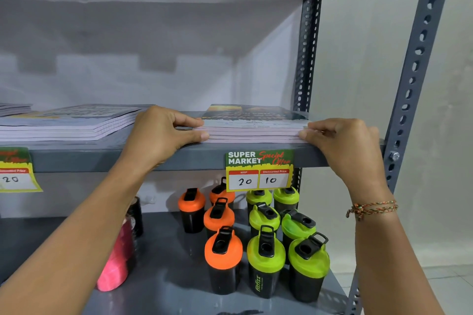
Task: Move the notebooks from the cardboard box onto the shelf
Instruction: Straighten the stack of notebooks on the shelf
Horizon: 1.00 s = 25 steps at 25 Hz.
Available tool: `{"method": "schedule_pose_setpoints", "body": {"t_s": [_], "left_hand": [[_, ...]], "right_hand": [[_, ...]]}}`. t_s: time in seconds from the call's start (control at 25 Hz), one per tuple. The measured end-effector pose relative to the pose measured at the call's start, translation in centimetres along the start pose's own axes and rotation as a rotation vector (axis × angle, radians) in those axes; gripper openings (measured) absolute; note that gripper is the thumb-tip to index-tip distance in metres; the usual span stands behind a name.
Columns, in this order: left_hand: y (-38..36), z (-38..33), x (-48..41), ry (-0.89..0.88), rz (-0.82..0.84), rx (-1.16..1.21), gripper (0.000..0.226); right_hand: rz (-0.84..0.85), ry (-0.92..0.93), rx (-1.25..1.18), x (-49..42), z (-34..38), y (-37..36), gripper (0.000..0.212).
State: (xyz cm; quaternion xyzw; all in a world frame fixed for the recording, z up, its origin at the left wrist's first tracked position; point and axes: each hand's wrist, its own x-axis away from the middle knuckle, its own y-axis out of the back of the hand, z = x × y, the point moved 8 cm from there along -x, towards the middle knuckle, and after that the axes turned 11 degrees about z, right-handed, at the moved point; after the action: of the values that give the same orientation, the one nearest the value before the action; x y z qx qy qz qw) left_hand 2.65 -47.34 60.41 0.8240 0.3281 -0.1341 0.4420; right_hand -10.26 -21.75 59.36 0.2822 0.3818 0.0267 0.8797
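Stack of pink-edged notebooks with dark printed covers [252, 126] lying on the grey metal shelf [179, 158]

The left hand [163, 133] pinches the stack's left end and the right hand [343, 146] its right end; the stack lies flat at the shelf's front edge, between them.

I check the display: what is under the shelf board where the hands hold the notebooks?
Under the shelf board hangs a price tag. Below stand orange-lidded shakers, green-lidded shakers and a pink item. The left forearm covers part of that level.
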Motion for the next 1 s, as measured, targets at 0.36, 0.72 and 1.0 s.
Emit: {"method": "schedule_pose_setpoints", "body": {"t_s": [0.36, 0.72, 1.0], "left_hand": [[-0.2, 0.0, 0.1, -0.003, 0.0, -0.017, 0.036], [-0.6, 0.2, -0.4, -0.022, 0.024, 0.06, 0.028], [-0.3, -0.1, -0.2, -0.047, -0.01, 0.013, 0.028]], "right_hand": [[0.069, 0.006, 0.001, -1.0, -0.3, 0.1, 0.028], [0.059, -0.005, -0.032, -1.4, -1.3, 0.4, 0.023], [0.031, -0.009, -0.02, -1.2, -1.2, 0.5, 0.023]]}}
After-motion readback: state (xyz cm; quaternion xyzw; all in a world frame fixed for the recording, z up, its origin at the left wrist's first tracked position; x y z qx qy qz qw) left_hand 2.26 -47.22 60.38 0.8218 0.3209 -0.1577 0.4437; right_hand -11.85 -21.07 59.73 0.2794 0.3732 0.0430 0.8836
